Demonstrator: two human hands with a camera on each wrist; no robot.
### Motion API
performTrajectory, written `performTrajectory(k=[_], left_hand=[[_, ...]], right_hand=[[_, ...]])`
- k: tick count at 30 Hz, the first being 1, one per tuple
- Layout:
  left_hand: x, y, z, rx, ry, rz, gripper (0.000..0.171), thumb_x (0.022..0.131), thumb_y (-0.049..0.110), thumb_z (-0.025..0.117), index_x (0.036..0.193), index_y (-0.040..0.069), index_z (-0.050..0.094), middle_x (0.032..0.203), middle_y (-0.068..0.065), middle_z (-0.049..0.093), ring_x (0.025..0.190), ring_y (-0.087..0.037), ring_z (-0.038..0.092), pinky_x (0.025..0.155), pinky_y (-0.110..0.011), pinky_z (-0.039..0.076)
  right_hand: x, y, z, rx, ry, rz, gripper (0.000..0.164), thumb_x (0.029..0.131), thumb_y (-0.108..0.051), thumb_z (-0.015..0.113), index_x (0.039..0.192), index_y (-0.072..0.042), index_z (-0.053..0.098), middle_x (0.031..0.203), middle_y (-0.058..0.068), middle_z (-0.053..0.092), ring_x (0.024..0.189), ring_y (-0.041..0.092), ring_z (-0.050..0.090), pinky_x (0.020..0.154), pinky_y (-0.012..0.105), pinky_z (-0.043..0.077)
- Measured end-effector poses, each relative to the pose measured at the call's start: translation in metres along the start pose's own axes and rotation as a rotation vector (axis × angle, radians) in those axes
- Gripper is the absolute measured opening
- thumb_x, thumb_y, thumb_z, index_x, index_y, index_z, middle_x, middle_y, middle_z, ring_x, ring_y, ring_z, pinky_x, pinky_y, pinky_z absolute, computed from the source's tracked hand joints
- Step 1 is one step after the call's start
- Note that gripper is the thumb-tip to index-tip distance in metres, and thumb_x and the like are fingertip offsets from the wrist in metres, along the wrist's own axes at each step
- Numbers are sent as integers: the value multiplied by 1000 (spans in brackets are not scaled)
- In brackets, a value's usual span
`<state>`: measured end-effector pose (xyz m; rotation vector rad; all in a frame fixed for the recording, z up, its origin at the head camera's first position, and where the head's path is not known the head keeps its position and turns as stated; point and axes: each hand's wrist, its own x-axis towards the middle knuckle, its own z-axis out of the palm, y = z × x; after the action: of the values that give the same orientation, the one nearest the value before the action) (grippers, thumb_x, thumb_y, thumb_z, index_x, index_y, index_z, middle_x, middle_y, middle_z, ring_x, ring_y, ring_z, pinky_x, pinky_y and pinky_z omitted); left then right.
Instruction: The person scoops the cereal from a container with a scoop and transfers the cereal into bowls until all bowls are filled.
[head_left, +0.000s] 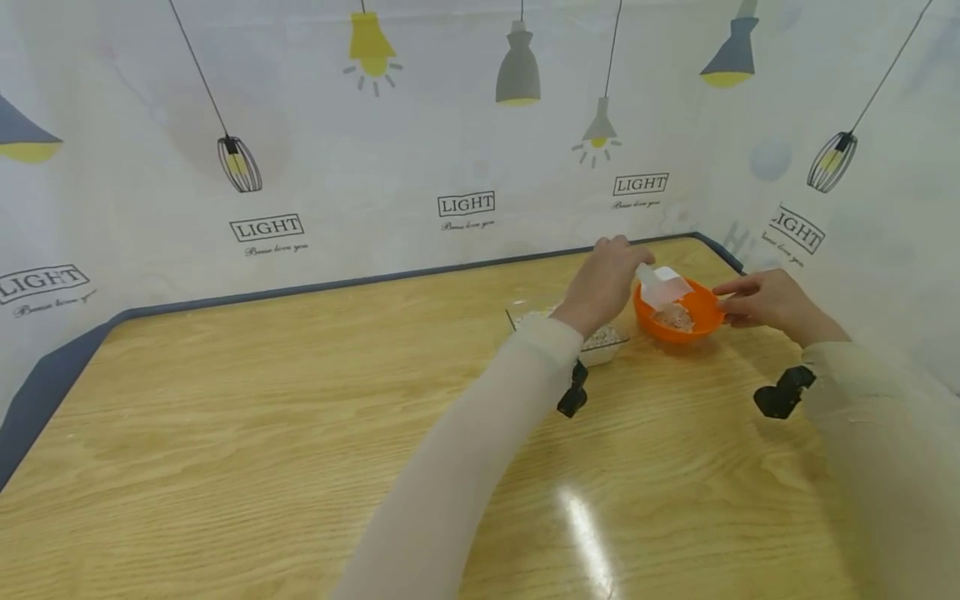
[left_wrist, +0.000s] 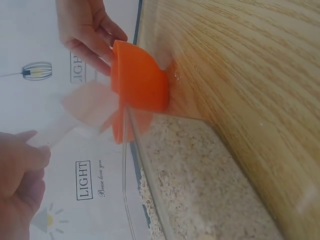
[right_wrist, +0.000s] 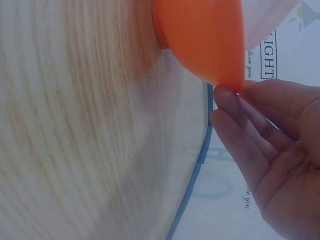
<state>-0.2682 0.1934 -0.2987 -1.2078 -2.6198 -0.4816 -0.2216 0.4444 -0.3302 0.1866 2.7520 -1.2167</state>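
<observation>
My left hand (head_left: 606, 282) grips the handle of a translucent white scoop (head_left: 663, 290). The scoop tips down over an orange bowl (head_left: 705, 310), its front edge inside the rim. Pale oat-like flakes (head_left: 674, 317) lie in the bowl, below the scoop. From the other side, my right hand (head_left: 776, 302) pinches the bowl's rim between thumb and fingertips, as the right wrist view shows up close. Just left of the bowl stands a clear rectangular container (left_wrist: 210, 150) filled with similar flakes (left_wrist: 182, 175); my left hand and forearm partly cover it in the head view.
The wooden table (head_left: 285, 417) has a dark blue edge strip (head_left: 337, 283) at the back and sides. Behind it hangs a white backdrop (head_left: 360, 158) printed with lamps. Black wrist mounts (head_left: 783, 392) stick out below both wrists.
</observation>
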Motion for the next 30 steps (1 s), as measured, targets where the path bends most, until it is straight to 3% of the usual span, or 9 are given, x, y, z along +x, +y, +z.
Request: performTrajectory(k=[6, 13, 17, 25, 30], left_hand=[[-2, -2, -1, -41, 26, -16, 34, 92, 1, 51, 121, 16, 61, 109, 2, 60, 93, -12, 50, 80, -16, 38], [-7, -8, 0, -245, 65, -112, 30, 86, 5, 63, 116, 11, 63, 108, 0, 61, 97, -11, 52, 84, -14, 38], [-8, -11, -1, -307, 76, -150, 28, 86, 6, 63, 113, 9, 64, 106, -2, 61, 97, -12, 53, 83, -14, 40], [-13, -19, -6, -464, 101, -146, 27, 84, 5, 65, 111, 5, 66, 110, -6, 63, 100, -13, 57, 79, -13, 44], [-20, -27, -14, -517, 112, -126, 26, 84, 5, 65, 110, 4, 66, 110, -8, 63, 94, -13, 60, 72, -12, 45]], right_hand=[[-2, -2, 0, 8, 4, -12, 44, 91, -9, 56, 123, 18, 44, 90, 14, 66, 75, 21, 67, 70, 38, 53], [-4, -3, 1, 2, 1, -6, 44, 91, -10, 56, 123, 18, 45, 92, 14, 66, 76, 20, 66, 72, 38, 53], [-4, -5, 2, 8, 4, -8, 44, 91, -10, 57, 123, 17, 45, 92, 14, 66, 76, 21, 66, 72, 39, 52], [-5, -8, 1, -2, -7, 11, 47, 92, -14, 56, 125, 18, 43, 90, 16, 67, 80, 25, 66, 73, 41, 52], [-6, -14, -4, -70, 0, 25, 49, 91, -18, 57, 121, 19, 45, 88, 21, 67, 78, 26, 67, 70, 41, 53]])
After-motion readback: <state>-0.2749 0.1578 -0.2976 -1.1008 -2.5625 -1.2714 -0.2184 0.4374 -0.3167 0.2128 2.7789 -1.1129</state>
